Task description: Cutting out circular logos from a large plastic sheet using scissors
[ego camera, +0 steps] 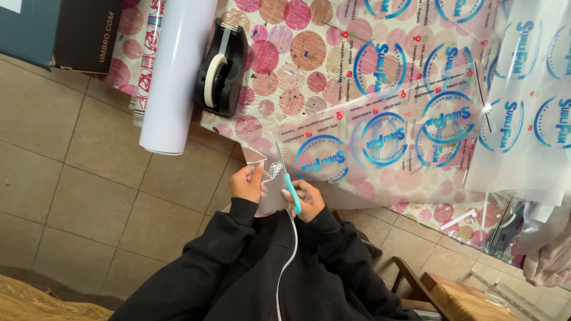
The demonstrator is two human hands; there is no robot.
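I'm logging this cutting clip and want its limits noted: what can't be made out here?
- Head view: scissors, grip hidden by right hand.
- Clear film piece: its see-through edges blend in; left hand covers part.
- White roll: top cut off by frame edge.

Lay on the table: tape dispenser just right of the paper roll, printed sheets farther right, box at far left.

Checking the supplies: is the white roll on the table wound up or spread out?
Wound up. The white roll lies as a tight tube beside the black tape dispenser, one round end jutting past the table edge over the floor.
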